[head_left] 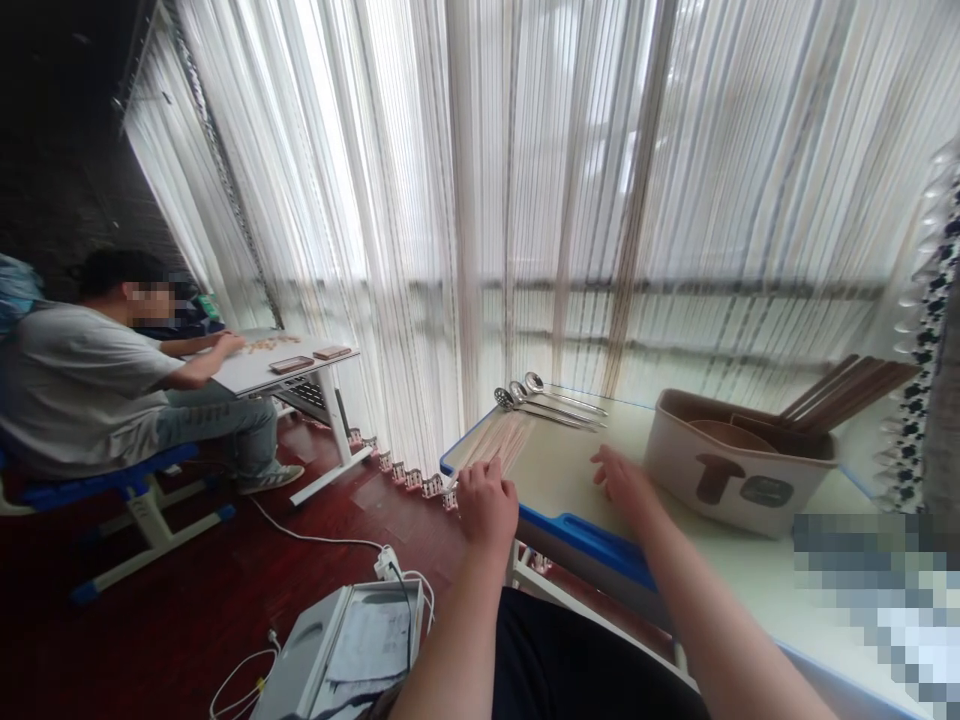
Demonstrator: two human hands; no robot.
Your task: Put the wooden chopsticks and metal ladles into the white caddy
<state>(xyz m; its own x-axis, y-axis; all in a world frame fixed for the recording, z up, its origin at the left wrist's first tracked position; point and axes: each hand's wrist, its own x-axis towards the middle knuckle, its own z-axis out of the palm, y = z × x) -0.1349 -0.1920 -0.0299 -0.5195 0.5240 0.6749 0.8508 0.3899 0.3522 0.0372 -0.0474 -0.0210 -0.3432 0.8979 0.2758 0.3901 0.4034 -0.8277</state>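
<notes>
Thin wooden chopsticks (514, 437) lie side by side near the left end of the cream table. My left hand (487, 503) is at their near ends, its fingers curled over them, so its grip is partly hidden. My right hand (621, 482) is over the tabletop, between the chopsticks and a bin, fingers loosely apart with nothing seen in them. Beyond the hands lie three metal kitchen utensils, a slotted ladle (505, 399) and two others with round bowls (533, 383). The cream bin (739, 465) stands to the right, holding a brown round item and several long wooden sticks (851, 392).
The table has a raised blue edge (570, 527) in front of me. Sheer string curtains (480, 200) hang behind it. At lower left, a grey case (315, 640) holds papers and cables. Farther left, a seated person (97, 370) handles small pieces at another table (255, 372).
</notes>
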